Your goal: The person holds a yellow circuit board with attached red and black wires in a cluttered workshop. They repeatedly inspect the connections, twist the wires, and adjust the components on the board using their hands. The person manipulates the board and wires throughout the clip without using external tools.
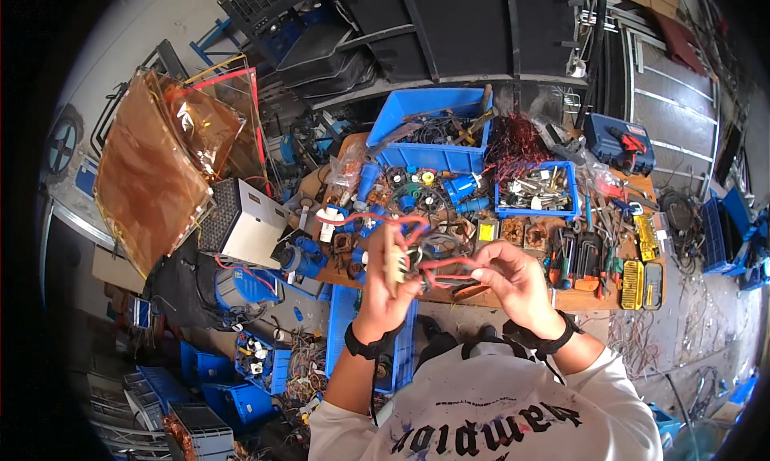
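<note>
One wooden workbench (584, 301) carries a large blue bin (425, 158) at its far edge and, closer to the front, a smaller blue tray (536, 213) of metal parts. Over the workbench's front edge, the left hand (380, 302) has its fingers clamped on a narrow, pale tan piece (394, 262) held upright. The right hand (523, 289) pinches thumb and forefinger together on red wires (449, 263), thin and bent, one strand looping above the tan piece.

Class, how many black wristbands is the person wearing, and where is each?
2. One black wristband is on the wrist of the left hand; the second wristband is on that of the right hand. Neither wrist is hidden.
</note>
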Available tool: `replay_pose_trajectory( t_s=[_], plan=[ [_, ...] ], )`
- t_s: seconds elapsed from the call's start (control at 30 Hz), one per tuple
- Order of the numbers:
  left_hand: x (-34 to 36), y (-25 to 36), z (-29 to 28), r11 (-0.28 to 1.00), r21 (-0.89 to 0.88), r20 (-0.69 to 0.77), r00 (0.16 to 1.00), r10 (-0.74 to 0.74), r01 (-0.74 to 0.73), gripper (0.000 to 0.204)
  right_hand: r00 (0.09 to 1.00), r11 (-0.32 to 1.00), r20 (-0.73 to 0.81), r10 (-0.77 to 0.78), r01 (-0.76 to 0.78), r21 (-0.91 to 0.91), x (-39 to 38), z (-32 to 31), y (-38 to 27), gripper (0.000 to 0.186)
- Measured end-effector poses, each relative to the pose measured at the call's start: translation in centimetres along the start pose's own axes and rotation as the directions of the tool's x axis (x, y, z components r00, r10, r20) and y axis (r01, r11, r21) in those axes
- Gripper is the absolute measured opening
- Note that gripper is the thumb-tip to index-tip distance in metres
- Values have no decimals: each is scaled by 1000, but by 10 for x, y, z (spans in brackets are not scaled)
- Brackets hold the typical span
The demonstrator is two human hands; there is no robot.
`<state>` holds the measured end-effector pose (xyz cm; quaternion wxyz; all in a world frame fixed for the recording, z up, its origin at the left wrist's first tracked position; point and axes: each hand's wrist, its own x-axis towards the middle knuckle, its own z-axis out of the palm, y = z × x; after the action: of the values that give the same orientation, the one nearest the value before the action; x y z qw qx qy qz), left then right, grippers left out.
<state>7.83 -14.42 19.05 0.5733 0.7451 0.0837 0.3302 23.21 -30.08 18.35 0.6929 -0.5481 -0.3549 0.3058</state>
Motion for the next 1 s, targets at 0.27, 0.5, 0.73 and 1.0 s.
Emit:
replay_pose_trajectory(
  t_s=[0.27, 0.5, 0.73, 1.0],
  plan=[
    [9, -14, -1, 997, 69, 1, 1000, 22, -22, 72, 937, 994, 342, -71, 95, -55, 14, -19, 13, 25],
    [12, -12, 4, 867, 471, 147, 984, 103, -161, 76, 915, 920, 399, 64, 100, -378, 24, -18, -7, 28],
    [14, -24, 1, 855, 503, 121, 989, 79, -130, 74, 958, 941, 267, 103, -7, -339, 30, -9, 11, 18],
    [15, -60, -29, 996, -19, -249, 964, -88, 86, 65, 988, 944, 126, 90, -125, 305, 34, -14, 35, 16]
  ],
)
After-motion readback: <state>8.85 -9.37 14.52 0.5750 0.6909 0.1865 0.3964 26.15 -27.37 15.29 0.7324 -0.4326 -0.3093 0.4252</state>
